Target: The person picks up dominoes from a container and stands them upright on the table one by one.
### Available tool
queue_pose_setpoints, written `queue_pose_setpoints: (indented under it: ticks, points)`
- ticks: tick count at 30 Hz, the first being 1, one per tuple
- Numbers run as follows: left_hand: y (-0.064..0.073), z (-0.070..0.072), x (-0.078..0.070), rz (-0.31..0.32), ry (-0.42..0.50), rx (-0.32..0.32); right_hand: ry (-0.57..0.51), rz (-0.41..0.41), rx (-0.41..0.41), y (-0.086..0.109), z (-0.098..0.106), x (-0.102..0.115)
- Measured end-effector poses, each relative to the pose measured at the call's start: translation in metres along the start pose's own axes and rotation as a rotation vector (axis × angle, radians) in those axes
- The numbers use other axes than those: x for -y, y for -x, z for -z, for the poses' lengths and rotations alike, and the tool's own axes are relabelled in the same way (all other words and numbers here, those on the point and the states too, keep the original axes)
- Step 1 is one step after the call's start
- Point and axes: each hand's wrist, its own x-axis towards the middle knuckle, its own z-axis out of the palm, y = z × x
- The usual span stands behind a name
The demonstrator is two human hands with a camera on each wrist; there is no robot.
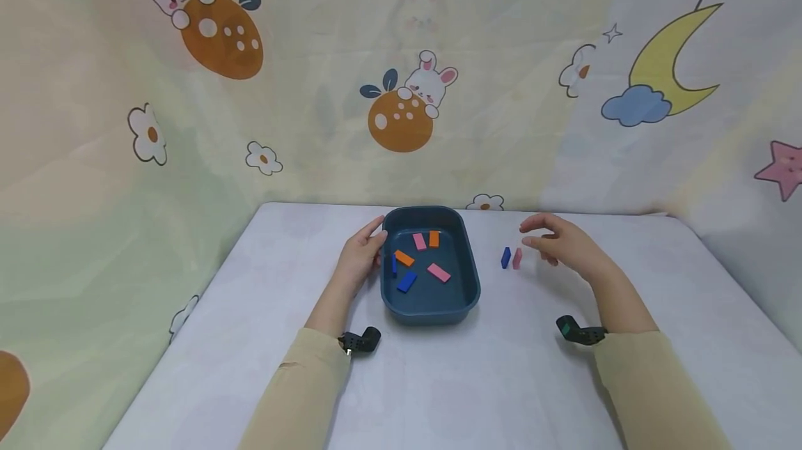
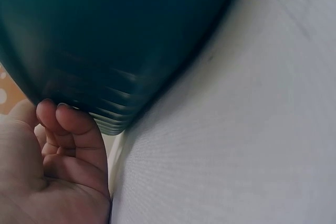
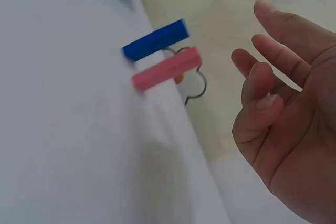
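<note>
White-topped, the table (image 1: 501,380) is occupied near its far edge by a dark blue tray (image 1: 432,318). Should the tray be shoved forward, it might be run past that edge. Its left side is held by the left grip (image 1: 360,253), curled against the outer wall; if too much force were applied there, the tray could be tipped or slid and its loose load jumbled. Nothing is held by the right grip (image 1: 567,244), whose digits are spread loosely apart.

Inside the tray, two orange blocks (image 1: 434,239), two pink blocks (image 1: 438,272) and two blue blocks (image 1: 406,281) are scattered. Right of the tray, on the table, an upright blue block (image 1: 505,258) and an upright pink block (image 1: 516,259) are stood just beside each other, near the right grip. Because so slim a gap is left between them, and so narrow a base is offered, either could be toppled by a careless brush of a fingertip.
</note>
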Motion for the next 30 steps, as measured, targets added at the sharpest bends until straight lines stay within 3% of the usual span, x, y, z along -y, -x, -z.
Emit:
queue_pose_setpoints:
  ticks: [7,18,24,30]
  points:
    - [0.001,0.000,-0.002,0.022,-0.004,-0.004,-0.061,0.097,0.023,-0.019,-0.011,0.044]
    - [0.000,0.001,0.001,0.022,0.018,0.003,-0.157,0.082,0.211,-0.068,-0.060,0.114]
    - [-0.001,0.002,0.001,0.016,0.033,0.001,-0.127,0.050,0.311,-0.090,-0.091,0.125]
    - [-0.002,0.001,0.001,0.019,0.027,0.009,0.038,-0.005,0.287,-0.096,-0.112,0.132]
